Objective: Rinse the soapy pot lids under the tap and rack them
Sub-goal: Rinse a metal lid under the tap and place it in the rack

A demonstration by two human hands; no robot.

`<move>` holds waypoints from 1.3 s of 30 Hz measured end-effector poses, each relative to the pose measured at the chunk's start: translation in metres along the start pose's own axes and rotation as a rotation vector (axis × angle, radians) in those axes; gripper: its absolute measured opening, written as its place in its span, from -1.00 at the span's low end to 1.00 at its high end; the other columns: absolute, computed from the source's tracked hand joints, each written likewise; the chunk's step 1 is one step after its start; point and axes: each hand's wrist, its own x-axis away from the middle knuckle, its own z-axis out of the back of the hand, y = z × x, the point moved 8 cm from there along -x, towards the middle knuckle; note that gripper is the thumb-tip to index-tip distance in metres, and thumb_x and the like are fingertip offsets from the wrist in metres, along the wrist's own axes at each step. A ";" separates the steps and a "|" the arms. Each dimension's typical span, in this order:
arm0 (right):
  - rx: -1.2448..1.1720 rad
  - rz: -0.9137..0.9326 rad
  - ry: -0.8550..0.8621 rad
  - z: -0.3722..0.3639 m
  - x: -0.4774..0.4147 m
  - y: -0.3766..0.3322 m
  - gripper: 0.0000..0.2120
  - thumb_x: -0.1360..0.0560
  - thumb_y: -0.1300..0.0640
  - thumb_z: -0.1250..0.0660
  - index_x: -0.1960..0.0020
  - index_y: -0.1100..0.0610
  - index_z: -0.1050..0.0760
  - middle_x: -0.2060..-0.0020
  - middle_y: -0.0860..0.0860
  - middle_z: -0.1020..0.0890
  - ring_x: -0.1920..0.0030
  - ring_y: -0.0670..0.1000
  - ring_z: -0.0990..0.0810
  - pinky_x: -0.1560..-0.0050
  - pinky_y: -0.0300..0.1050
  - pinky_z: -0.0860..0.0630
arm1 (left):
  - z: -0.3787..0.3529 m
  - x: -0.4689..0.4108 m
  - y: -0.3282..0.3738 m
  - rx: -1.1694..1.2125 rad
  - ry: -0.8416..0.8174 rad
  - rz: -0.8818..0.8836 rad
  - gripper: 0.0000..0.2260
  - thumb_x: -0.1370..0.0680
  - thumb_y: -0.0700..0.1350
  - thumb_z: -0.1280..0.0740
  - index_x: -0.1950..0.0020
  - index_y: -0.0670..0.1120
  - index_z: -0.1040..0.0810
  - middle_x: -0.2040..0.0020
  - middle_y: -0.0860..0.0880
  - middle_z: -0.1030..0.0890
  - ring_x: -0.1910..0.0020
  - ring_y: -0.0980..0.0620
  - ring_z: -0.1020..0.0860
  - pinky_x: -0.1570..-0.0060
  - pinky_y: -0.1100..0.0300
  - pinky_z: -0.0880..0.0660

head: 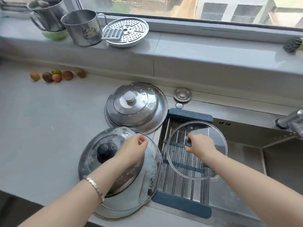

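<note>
A glass lid [178,136] lies flat on the blue-ended drying rack [182,204] over the left part of the sink. My right hand [200,145] is shut on the glass lid's dark knob. Left of the rack, a soapy steel lid with a black knob [91,159] rests on the counter. My left hand [132,149] hovers over its right side, fingers loosely curled, holding nothing. Behind it lies a second steel lid with a silver knob [136,106], with suds on its right rim. The tap [290,121] juts in at the far right.
The steel sink basin [262,145] lies right of the rack. Several small fruits [56,76] sit on the counter at the left. On the window ledge stand steel mugs [83,28], a perforated steamer plate [129,32] with a grater, and a scrubber [292,45].
</note>
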 end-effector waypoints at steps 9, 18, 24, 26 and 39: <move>-0.269 -0.167 -0.011 -0.024 -0.006 0.011 -0.62 -0.51 -0.04 -0.28 -0.25 0.14 -0.40 -0.12 0.13 -0.54 -0.06 0.13 -0.54 0.02 -0.07 -0.49 | 0.021 -0.007 -0.021 -0.060 0.004 -0.001 -0.86 -0.54 -0.09 -0.16 0.10 -0.05 -0.49 0.17 0.02 -0.59 0.15 -0.01 -0.57 0.14 0.13 -0.47; -0.100 -0.089 -0.090 0.011 0.008 -0.017 -0.61 -0.57 0.06 -0.13 -0.38 0.11 -0.24 -0.16 0.13 -0.52 -0.08 0.13 -0.55 0.13 -0.09 -0.47 | 0.058 -0.021 -0.070 -0.835 0.022 0.253 -0.64 -0.59 -0.03 -0.05 -0.36 -0.11 -0.29 -0.34 -0.22 -0.36 -0.32 -0.21 -0.34 -0.22 -0.03 -0.35; -0.362 -0.004 -0.128 0.016 0.039 -0.053 -0.69 -0.54 0.06 -0.17 -0.27 0.08 -0.42 -0.03 0.02 -0.60 0.05 0.02 -0.56 0.02 -0.12 -0.50 | 0.062 -0.018 -0.074 -0.792 0.024 0.228 -0.68 -0.61 -0.10 -0.06 -0.32 -0.20 -0.27 -0.31 -0.30 -0.38 -0.28 -0.26 -0.40 -0.19 0.01 -0.36; -0.460 0.028 -0.134 0.016 0.048 -0.065 -0.72 -0.55 0.06 -0.18 -0.22 0.08 -0.46 0.06 -0.02 -0.59 0.13 -0.04 -0.52 0.07 -0.18 -0.47 | 0.061 -0.014 -0.072 -0.800 0.045 0.227 -0.67 -0.60 -0.12 -0.09 -0.33 -0.22 -0.25 -0.30 -0.31 -0.39 -0.27 -0.27 -0.41 -0.18 0.02 -0.37; -1.708 -0.333 -0.229 0.022 0.096 -0.009 -0.61 -0.42 -0.06 -0.34 -0.08 0.21 -0.53 0.20 0.08 -0.66 0.21 0.05 -0.61 0.17 -0.08 -0.52 | -0.006 0.069 0.126 -0.535 0.171 -0.319 -0.85 -0.56 -0.06 -0.16 -0.02 -0.09 -0.22 -0.05 -0.19 -0.43 -0.08 -0.18 -0.42 0.14 0.10 -0.28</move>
